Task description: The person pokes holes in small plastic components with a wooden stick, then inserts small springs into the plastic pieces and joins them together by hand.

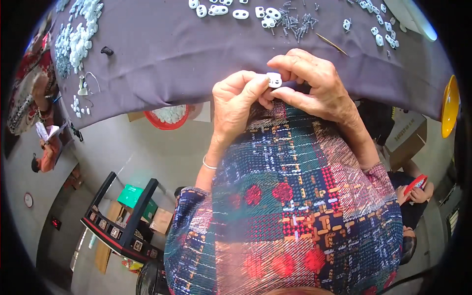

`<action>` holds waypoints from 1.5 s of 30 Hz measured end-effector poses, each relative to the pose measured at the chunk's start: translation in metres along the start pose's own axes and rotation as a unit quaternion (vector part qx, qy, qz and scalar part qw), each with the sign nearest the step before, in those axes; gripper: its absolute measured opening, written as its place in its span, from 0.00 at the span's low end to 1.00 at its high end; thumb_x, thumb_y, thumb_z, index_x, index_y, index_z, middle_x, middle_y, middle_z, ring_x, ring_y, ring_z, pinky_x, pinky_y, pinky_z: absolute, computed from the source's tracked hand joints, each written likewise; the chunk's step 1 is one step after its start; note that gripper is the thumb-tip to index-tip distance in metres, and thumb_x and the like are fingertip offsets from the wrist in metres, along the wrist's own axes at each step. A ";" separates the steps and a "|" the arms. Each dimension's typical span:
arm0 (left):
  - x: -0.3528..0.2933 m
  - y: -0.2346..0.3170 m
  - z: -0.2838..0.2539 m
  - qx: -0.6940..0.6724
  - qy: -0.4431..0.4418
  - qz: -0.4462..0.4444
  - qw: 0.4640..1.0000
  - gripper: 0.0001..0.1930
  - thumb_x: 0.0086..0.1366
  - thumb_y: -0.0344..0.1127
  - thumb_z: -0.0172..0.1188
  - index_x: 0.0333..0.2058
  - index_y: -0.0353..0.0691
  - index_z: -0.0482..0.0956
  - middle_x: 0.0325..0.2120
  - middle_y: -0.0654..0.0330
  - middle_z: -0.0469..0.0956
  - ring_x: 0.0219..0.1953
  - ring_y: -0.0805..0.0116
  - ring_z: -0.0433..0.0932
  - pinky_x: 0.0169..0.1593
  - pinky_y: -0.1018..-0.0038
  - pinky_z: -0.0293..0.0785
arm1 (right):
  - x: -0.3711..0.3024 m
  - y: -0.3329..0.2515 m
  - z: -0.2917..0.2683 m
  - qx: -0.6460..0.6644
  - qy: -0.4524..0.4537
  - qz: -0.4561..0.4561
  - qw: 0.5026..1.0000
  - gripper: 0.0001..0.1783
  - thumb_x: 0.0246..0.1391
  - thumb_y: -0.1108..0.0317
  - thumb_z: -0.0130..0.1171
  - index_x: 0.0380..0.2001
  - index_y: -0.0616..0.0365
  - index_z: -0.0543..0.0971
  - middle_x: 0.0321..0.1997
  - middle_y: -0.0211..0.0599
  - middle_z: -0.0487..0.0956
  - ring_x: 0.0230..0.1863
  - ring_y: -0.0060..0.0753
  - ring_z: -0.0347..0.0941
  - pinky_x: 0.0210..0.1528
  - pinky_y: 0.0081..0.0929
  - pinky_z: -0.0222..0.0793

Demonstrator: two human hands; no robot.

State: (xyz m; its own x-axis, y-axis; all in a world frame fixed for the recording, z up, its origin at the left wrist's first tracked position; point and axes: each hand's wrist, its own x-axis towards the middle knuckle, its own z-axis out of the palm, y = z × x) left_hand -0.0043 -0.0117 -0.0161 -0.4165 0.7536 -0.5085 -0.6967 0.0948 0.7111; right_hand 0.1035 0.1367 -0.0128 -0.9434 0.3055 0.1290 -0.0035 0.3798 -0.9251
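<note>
Between the thumb and fingers of my left hand (236,101) is a small white plastic cord lock (274,80) with dark holes in its face. I hold it near the table's front edge, close to my body. My right hand (314,83) curves around its right side, thumb just below and index finger above, with a gap between them. The other right fingers are curled and partly hidden. Beyond my hands lie loose white oval cord lock parts (240,14), a pile of small metal springs (299,25) and a thin pointed stick (332,44).
A dark cloth (162,54) covers the table. White parts (78,46) are heaped at the left, and assembled-looking pieces (378,39) lie at the far right. Below the edge stands a red basin (167,125) of white parts. Other people sit left and right.
</note>
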 end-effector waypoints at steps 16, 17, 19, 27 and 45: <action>-0.001 0.000 -0.001 0.018 -0.006 -0.003 1.000 0.05 0.60 0.28 0.57 0.28 0.31 0.76 0.21 0.60 0.76 0.22 0.78 0.73 0.27 0.85 0.70 | -0.002 -0.002 0.002 -0.043 -0.023 -0.026 0.998 0.14 0.42 0.72 0.61 0.35 0.64 0.75 0.25 0.39 0.72 0.27 0.37 0.71 0.29 0.27 0.66; -0.001 0.000 -0.001 0.021 -0.006 -0.005 1.000 0.05 0.59 0.28 0.57 0.28 0.31 0.76 0.21 0.60 0.76 0.22 0.79 0.72 0.27 0.85 0.70 | -0.003 -0.002 0.003 -0.043 -0.023 -0.026 0.998 0.14 0.42 0.72 0.61 0.35 0.64 0.75 0.25 0.39 0.72 0.27 0.37 0.71 0.29 0.27 0.66; -0.001 0.000 0.000 0.022 -0.006 -0.004 1.000 0.05 0.59 0.28 0.57 0.28 0.31 0.76 0.21 0.60 0.76 0.22 0.79 0.73 0.27 0.85 0.70 | -0.004 -0.001 0.003 -0.042 -0.020 -0.029 0.998 0.14 0.42 0.72 0.61 0.35 0.64 0.75 0.26 0.40 0.72 0.28 0.38 0.71 0.30 0.28 0.67; -0.001 0.000 -0.002 0.045 -0.008 -0.006 0.999 0.05 0.59 0.28 0.58 0.28 0.31 0.76 0.21 0.60 0.76 0.22 0.78 0.73 0.27 0.85 0.71 | -0.003 0.003 0.004 -0.052 -0.031 -0.050 0.997 0.12 0.42 0.73 0.61 0.33 0.64 0.75 0.25 0.40 0.73 0.27 0.39 0.71 0.30 0.30 0.67; 0.000 -0.001 -0.002 0.058 0.004 -0.008 0.998 0.06 0.60 0.29 0.57 0.28 0.31 0.76 0.20 0.60 0.76 0.21 0.78 0.74 0.27 0.85 0.71 | -0.002 0.006 0.008 -0.094 -0.033 -0.087 0.991 0.11 0.41 0.74 0.61 0.30 0.64 0.74 0.23 0.39 0.71 0.25 0.39 0.69 0.28 0.30 0.67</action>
State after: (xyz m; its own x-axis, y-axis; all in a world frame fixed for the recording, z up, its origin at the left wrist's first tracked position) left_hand -0.0045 -0.0129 -0.0177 -0.4110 0.7460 -0.5239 -0.6309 0.1821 0.7542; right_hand 0.1030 0.1316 -0.0219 -0.9538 0.1657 0.2507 -0.1115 0.5797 -0.8072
